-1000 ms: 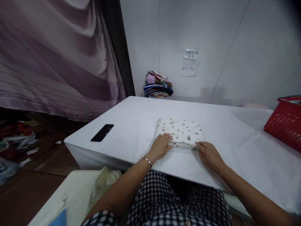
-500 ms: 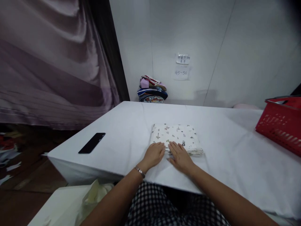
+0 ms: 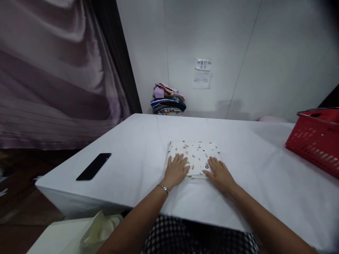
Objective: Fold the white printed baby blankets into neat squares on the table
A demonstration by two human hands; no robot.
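A folded white cloth [image 3: 196, 155] with small printed motifs lies flat on the white-covered table [image 3: 127, 151], close to its front edge. My left hand [image 3: 176, 171] rests on the cloth's near left part, palm down with fingers spread. On the near right corner lies my right hand [image 3: 220, 175], also flat, its fingers stretched out. Neither hand grips anything. Parts of the cloth's near corners are hidden under the hands.
A black phone [image 3: 94, 166] lies on the table at the left. At the right edge stands a red plastic basket [image 3: 315, 141]. Folded clothes [image 3: 168, 100] are piled behind the table against the wall. A white surface with a pale bag [image 3: 99, 229] is at lower left.
My hands have moved apart, the left onto the cloth's left side and the right to its right corner. The cloth's right edge looks neater. The view has shifted slightly.
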